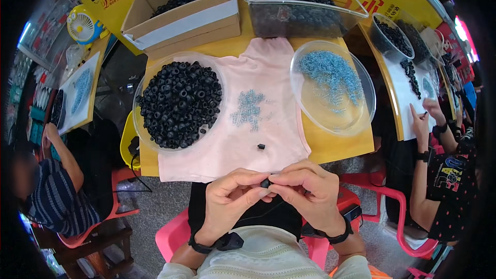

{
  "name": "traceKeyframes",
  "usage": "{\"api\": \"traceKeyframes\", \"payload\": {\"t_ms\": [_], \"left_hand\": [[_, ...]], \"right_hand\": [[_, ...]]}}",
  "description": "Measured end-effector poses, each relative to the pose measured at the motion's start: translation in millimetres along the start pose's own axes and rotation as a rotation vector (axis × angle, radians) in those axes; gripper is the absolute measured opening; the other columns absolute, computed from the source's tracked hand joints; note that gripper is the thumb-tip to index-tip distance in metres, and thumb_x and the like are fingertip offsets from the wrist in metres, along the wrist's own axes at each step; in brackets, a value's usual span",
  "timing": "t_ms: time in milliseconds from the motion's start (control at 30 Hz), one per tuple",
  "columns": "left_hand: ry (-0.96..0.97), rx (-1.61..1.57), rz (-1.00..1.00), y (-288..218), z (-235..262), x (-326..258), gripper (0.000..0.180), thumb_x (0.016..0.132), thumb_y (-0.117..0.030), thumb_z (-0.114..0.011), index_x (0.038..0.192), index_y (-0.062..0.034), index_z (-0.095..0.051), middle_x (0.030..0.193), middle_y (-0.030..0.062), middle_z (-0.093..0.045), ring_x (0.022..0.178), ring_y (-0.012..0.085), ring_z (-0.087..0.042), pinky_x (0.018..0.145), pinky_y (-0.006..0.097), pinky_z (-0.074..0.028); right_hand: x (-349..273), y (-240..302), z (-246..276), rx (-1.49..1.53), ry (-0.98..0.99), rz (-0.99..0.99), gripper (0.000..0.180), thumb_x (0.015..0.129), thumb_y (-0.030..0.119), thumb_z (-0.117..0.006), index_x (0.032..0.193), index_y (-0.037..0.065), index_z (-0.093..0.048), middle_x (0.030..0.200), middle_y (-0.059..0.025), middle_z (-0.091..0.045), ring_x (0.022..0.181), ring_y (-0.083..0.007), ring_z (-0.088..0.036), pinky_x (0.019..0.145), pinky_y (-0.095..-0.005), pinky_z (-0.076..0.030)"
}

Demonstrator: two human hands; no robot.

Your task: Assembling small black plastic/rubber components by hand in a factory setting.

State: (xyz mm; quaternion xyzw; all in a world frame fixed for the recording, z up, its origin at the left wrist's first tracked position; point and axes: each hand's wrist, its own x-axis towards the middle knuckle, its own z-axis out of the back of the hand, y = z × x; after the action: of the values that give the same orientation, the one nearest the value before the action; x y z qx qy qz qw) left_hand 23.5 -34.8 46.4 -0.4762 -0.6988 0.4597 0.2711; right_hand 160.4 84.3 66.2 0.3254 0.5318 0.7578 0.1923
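Observation:
Both hands meet in front of my body at the near edge of the table. Between their fingertips is a small black cylindrical part [265,183]. My left hand [233,195] pinches it from the left and my right hand [311,190] from the right, with thumbs and forefingers closed on it. One more black part [261,146] lies just beyond them on the pink cloth [271,64]. Farther up the cloth is a patch of tiny blue ring-like pieces [249,108]. A round clear tray on the left holds a heap of black parts [181,101]; another clear tray [311,106] on the right holds blue pieces [330,72].
At the table's back stand a cardboard box [201,20] and a clear plastic bin [294,20], both full of black parts. People work at side tables: one at left [62,191], one at right [429,191]. A small yellow fan [82,26] stands at far left.

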Motion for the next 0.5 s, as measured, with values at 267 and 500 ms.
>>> {"api": "traceKeyframes", "payload": {"t_ms": [267, 500], "left_hand": [[-0.097, -0.158, 0.132, 11, 10, 5, 0.021, 0.091, 0.003, -0.061, 0.111, 0.0050, -0.062, 0.097, 0.0133, -0.068, 0.084, 0.0174, -0.068, 0.075, 0.027, -0.056], [-0.112, -0.268, 0.169, 21, 37, 14, 0.020, 0.093, -0.003, -0.061, 0.111, 0.0036, -0.060, 0.099, 0.0141, -0.068, 0.083, 0.0181, -0.068, 0.074, 0.028, -0.056]], "right_hand": [[-2, -12, -13, -0.304, 0.032, 0.224, 0.041, 0.077, 0.004, -0.076, 0.117, 0.006, -0.068, 0.094, -0.0079, -0.064, 0.071, -0.0176, -0.061, 0.059, -0.0260, -0.050], [24, -39, -8, -0.368, -0.063, -0.136, 0.019, 0.084, 0.005, -0.070, 0.102, 0.004, -0.067, 0.086, -0.0091, -0.063, 0.064, -0.0191, -0.059, 0.056, -0.0295, -0.048]]}}
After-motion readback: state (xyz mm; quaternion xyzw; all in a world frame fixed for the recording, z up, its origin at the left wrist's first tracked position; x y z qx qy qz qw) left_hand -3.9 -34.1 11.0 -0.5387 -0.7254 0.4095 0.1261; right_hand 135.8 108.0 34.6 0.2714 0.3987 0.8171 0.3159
